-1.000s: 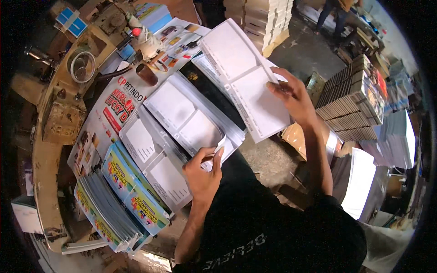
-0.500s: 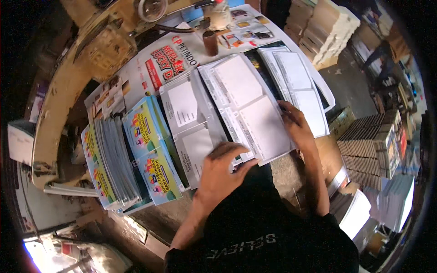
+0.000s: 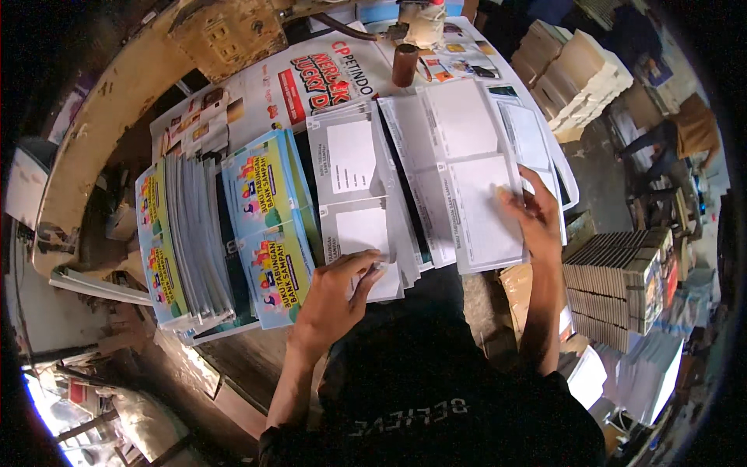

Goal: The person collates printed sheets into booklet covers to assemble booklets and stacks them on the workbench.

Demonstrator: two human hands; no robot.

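Note:
My right hand (image 3: pixel 535 212) grips the right edge of a white printed sheet (image 3: pixel 484 198), thumb on top. That sheet lies over part of another white sheet stack (image 3: pixel 424 191) and reaches toward the far-right stack (image 3: pixel 523 134). My left hand (image 3: pixel 336 292) is pinched at the near edge of a pile of grey-bordered printed sheets (image 3: pixel 352 159); its thumb and forefinger are close together on the paper. Left of it lie colourful yellow-and-blue booklet covers (image 3: pixel 261 183). Farther left, a fanned row of grey-white sheets (image 3: pixel 198 233) rests beside more covers (image 3: pixel 159 265).
A large printed banner (image 3: pixel 257 93) covers the table. Behind the stacks stand a brown cylinder (image 3: pixel 405 64) and a whitish container (image 3: pixel 425 29). Bundled booklets (image 3: pixel 607 284) are piled at the right, with paper blocks (image 3: pixel 580 78) at the back right. Another person (image 3: pixel 673 140) is beyond.
My right hand has moved right, carrying the white sheet away from the stack beneath it. My left hand has shifted left, from the white sheets' near edge to the grey-bordered pile. The view has shifted slightly.

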